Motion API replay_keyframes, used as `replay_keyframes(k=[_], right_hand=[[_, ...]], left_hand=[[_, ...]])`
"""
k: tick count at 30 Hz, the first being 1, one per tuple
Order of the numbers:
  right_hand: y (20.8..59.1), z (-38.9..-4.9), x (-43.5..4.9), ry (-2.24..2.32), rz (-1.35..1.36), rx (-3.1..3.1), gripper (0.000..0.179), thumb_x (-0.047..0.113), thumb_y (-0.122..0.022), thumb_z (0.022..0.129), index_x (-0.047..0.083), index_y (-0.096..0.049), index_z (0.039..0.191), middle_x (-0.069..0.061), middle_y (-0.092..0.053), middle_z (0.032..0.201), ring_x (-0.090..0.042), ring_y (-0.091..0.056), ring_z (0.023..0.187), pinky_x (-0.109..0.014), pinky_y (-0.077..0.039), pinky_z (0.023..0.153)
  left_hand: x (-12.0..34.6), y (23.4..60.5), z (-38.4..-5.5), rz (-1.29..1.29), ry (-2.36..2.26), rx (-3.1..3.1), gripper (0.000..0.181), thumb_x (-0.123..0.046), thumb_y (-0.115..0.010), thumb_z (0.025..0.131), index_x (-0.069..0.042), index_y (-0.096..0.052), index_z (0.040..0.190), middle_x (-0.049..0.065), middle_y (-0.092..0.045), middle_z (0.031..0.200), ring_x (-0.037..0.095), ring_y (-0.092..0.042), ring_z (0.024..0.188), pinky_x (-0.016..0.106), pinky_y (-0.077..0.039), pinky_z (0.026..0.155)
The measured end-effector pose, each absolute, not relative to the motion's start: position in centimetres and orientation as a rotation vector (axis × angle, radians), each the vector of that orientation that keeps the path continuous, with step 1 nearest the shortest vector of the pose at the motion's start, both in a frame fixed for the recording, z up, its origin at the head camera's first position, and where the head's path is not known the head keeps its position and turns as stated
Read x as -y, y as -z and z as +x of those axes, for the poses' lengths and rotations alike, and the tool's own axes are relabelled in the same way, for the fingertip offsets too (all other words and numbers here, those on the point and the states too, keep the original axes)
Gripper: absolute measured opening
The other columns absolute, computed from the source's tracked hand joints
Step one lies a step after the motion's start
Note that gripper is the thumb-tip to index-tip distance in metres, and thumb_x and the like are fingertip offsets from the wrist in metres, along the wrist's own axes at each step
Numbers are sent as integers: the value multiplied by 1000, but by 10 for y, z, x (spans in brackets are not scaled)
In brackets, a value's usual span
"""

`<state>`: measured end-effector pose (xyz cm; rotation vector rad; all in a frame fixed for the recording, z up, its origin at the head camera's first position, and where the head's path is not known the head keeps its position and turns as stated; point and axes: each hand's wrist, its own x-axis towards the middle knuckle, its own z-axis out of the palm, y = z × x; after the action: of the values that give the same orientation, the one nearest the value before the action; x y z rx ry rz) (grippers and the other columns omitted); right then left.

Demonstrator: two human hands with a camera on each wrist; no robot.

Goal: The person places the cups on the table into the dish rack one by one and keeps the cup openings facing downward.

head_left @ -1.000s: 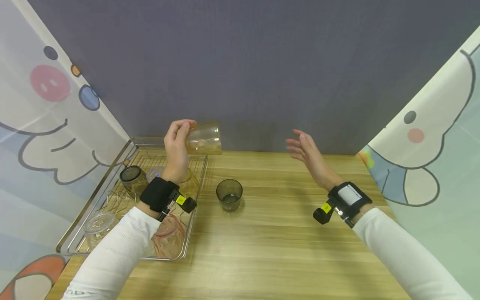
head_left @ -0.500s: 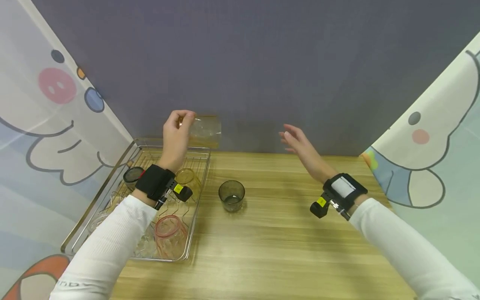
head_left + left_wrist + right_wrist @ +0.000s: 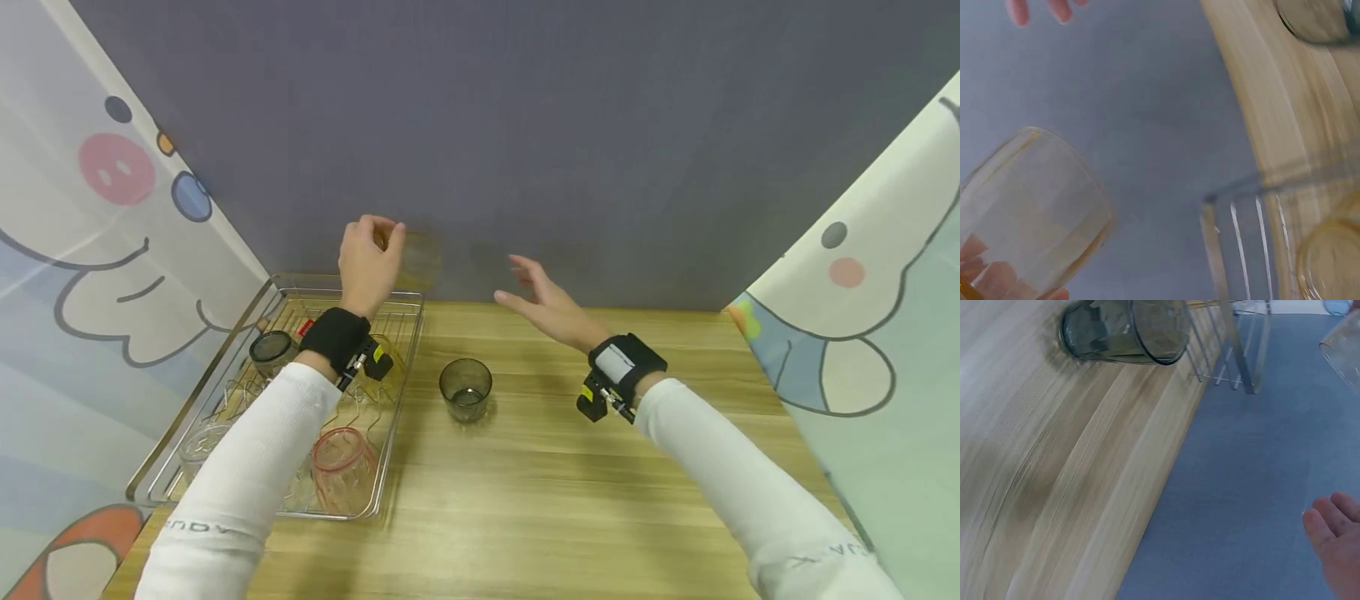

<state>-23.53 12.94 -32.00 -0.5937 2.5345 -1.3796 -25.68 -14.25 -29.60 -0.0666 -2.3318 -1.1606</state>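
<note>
My left hand (image 3: 371,260) grips an amber glass (image 3: 1041,212) by its base end, holding it sideways above the rack's far right corner. The glass's mouth points right, toward my other hand. In the head view the glass shows only faintly against the grey backdrop. My right hand (image 3: 551,304) hovers over the back of the table, its fingers apart and nothing in them, a short way from the glass's mouth. A dark grey glass (image 3: 466,392) stands upright on the table, below and between both hands; the right wrist view has it at the top.
A metal drying rack (image 3: 378,500) on the left holds several glasses, among them a pink-rimmed one (image 3: 343,462), a dark one (image 3: 272,346) and a yellow one (image 3: 1335,262). A grey partition (image 3: 510,150) rises behind the wooden table (image 3: 555,517).
My right hand has moved left, closer to the amber glass, with thumb and fingers spread. The left hand has shifted slightly right and up, still gripping the glass. The dark grey glass stays put.
</note>
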Motion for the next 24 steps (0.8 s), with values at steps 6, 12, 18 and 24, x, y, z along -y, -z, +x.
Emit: replay_keyframes(k=[6,12,18,24], right_hand=[[330,-243,-106,1226,-675,-2605,85,54,-56,95,24,-8,160,-6,-12,167,-28,-17,154,-54,-19,123],[329,-246,-93,1100,-718,-2660,91,57,-55,94,18,-5,160,-6,-8,168,-26,-13,155,-50,-15,125],[332,-245,-80,1100,-704,-2594,89,60,-50,96,19,-4,160,-6,-7,168,-26,-11,155,-51,-15,125],[344,-240,-65,1171,-652,-2437,85,64,-41,97,22,-3,160,-5,-10,168,-28,-16,154,-51,-19,124]], left_hand=[[143,314,-272,-32,1000,2421,37,-35,-48,102,-2,-61,113,21,-53,113,39,-49,106,53,-41,90],[142,328,-278,53,940,2510,35,-34,-48,102,-4,-60,114,24,-51,125,43,-49,116,58,-48,84],[146,341,-281,103,887,2554,32,-31,-50,101,-2,-60,110,25,-51,126,44,-49,114,59,-48,84],[148,350,-284,130,878,2586,32,-31,-54,99,-3,-63,109,27,-51,130,46,-50,113,59,-49,87]])
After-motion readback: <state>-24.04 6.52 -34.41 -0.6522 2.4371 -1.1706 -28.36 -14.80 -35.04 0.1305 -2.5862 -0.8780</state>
